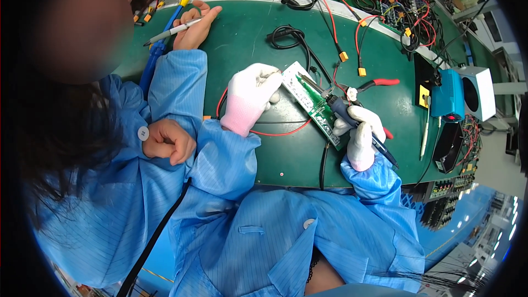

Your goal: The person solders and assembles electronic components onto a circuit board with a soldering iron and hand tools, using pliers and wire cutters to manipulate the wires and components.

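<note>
My right hand (363,135), in a white glove, grips a soldering iron (344,111) by its dark handle. The metal tip slants up and left over a green circuit board (322,116) with a long white part along its left side. At the board's upper left edge is my left hand (254,92), gloved in white with a pink cuff. Its fingertips are pinched together; what lies between them is too small to make out. Red-handled pliers (379,83) lie partly hidden behind my right hand. Red and black leads run from beneath the board.
At left, a co-worker's hand (190,30) holds a pen (170,32); their other hand (169,140) is curled beside my left sleeve. Cables with yellow connectors (344,56) cover the far side. A blue box (448,96), white fan unit (478,93) and yellow sponge (423,96) stand right.
</note>
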Tool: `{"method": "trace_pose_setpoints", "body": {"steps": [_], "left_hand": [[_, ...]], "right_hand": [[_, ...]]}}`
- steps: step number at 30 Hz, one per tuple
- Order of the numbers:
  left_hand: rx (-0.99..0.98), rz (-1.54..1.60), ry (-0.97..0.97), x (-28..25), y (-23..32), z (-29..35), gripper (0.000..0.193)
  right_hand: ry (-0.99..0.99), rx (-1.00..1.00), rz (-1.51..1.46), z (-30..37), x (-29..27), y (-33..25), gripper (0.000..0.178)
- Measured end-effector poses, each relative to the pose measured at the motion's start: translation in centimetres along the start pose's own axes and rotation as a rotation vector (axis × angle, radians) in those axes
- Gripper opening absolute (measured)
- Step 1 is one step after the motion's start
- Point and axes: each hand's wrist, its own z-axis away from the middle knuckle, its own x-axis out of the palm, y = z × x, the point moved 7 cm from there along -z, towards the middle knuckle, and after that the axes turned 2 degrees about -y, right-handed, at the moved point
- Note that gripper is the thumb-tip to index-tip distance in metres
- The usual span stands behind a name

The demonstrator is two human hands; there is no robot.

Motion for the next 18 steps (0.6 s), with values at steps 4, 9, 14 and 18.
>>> {"method": "trace_pose_setpoints", "body": {"steps": [4, 9, 14, 18], "left_hand": [[0.005, -0.034, 0.005, -0.1, -0.4, 0.0, 0.02], [0.029, -0.067, 0.024, 0.0, -0.4, -0.2, 0.019], [-0.016, -0.167, 0.055, 0.1, -0.2, -0.3, 0.02], [-0.024, -0.192, 0.075, 0.2, -0.1, -0.1, 0.021]], "right_hand": [[0.037, -0.077, 0.02, 0.0, 0.2, -0.2, 0.036], [0.084, -0.15, -0.084, -0.1, 0.0, -0.7, 0.031], [0.047, -0.223, -0.034, -0.7, -0.1, -1.2, 0.028], [-0.037, -0.283, 0.034, -1.1, -0.3, -1.4, 0.03]]}}
